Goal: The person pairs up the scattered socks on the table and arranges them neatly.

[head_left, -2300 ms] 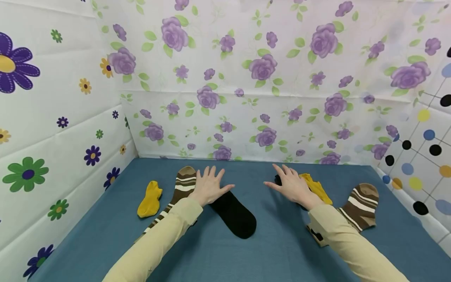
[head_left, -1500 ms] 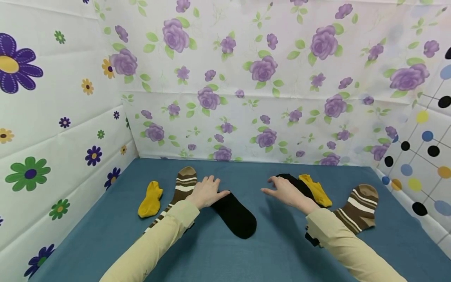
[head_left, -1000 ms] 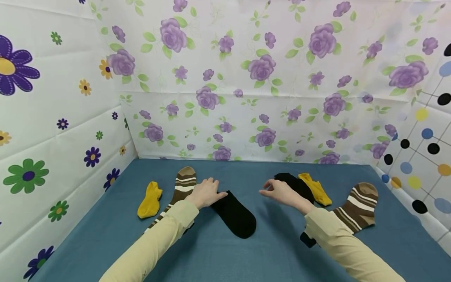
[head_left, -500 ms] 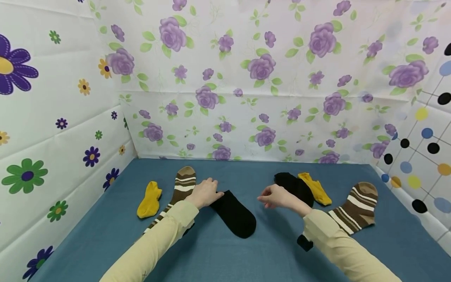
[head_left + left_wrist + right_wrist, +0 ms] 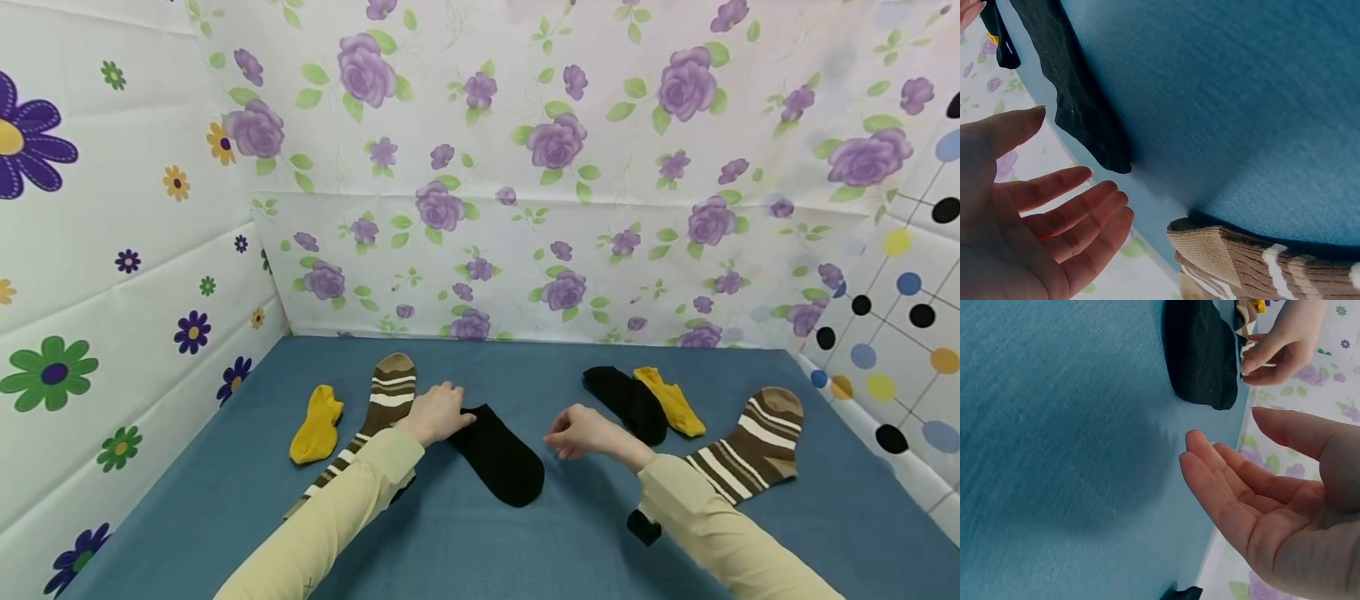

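My left hand (image 5: 435, 412) hovers by the cuff of a black sock (image 5: 502, 458), holding nothing. Its fingers are loosely bent and apart from the sock in the left wrist view. Just left of that hand lies a long brown-and-white striped sock (image 5: 392, 398), partly hidden by the sleeve. My right hand (image 5: 588, 433) hangs right of the same black sock, its fingers loosely curved with nothing between them, as the right wrist view confirms. A second black sock (image 5: 630, 402) lies beyond the right hand. Beside it is a yellow sock (image 5: 671, 402).
Another yellow sock (image 5: 317, 425) lies at the far left of the blue cloth (image 5: 480, 554). A second striped sock (image 5: 757, 442) lies at the right, partly behind the right sleeve. Flower-print sheets (image 5: 502, 200) stand at the back and left, a dotted one (image 5: 892, 358) at the right.
Both hands have gone from spread fingers to loosely bent ones. My right hand has drifted left and nearer me, uncovering the second black sock. The socks have stayed in place.
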The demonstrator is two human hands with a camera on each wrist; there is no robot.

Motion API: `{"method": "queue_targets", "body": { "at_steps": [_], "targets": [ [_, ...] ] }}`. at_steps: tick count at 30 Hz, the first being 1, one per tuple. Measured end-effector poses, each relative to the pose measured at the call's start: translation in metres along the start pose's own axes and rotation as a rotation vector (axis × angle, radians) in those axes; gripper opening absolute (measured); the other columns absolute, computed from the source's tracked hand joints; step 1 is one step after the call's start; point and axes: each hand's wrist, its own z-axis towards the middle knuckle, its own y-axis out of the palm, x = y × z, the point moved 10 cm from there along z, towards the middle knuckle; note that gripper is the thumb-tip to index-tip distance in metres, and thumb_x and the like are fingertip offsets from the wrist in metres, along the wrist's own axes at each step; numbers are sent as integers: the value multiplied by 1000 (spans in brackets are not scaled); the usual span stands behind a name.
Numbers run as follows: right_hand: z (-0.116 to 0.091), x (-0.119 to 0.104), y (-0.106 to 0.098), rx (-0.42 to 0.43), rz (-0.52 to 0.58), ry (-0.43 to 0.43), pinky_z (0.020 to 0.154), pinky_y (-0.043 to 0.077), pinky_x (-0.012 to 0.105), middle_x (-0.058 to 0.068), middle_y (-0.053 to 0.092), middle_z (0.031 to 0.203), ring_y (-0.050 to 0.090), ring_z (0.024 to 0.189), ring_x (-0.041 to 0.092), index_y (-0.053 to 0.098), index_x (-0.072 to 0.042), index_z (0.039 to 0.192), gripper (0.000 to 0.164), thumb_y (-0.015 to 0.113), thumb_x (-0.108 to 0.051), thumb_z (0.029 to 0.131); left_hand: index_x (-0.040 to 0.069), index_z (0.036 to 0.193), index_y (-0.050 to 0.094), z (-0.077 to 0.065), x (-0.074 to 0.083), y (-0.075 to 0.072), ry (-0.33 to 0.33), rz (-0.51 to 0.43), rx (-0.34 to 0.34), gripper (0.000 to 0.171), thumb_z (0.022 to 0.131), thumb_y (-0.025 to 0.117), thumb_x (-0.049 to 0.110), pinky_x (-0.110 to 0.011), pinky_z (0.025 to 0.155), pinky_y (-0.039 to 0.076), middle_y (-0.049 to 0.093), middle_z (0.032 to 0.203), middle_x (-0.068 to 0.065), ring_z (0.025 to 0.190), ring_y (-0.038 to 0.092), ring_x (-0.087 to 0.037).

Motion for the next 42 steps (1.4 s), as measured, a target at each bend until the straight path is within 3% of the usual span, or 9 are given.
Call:
{"method": "queue_targets", "body": {
  "at_steps": [7,13,24,36,42],
  "targets": [
    [0,2,7,24,19,86,58,51,31,10,62,69,62,62,23,65,2,83,12,63,-10,85,-1,110,57,-1,0,1,5,-5,-4,41,87,60,32,-38,64,46,52,97,-17,90,53,-30],
    [0,7,12,54,20,155,57,51,30,9,62,70,62,62,21,63,0,86,9,64,-8,84,-1,109,57,0,0,5,17,-2,-4,40,87,61,32,-37,63,45,51,96,-16,88,52,-29],
    [-1,8,20,48,10,217,56,51,31,10,62,65,63,60,22,65,0,75,11,68,-9,81,-2,111,56,2,0,7,13,0,-7,42,88,60,33,-37,65,46,51,99,-17,90,52,-30],
    [2,10,28,38,-77,213,51,50,30,9,60,58,59,52,19,66,-1,66,19,74,-14,76,-2,111,55,2,0,9,3,6,1,40,86,63,29,-39,66,45,49,101,-18,91,50,-31],
    [3,10,31,44,-94,196,49,50,28,8,59,57,58,51,17,64,-2,64,17,74,-10,75,-2,112,54,1,-1,11,-3,-2,2,38,86,64,25,-41,67,45,49,103,-19,94,49,-33]
  ]
}}
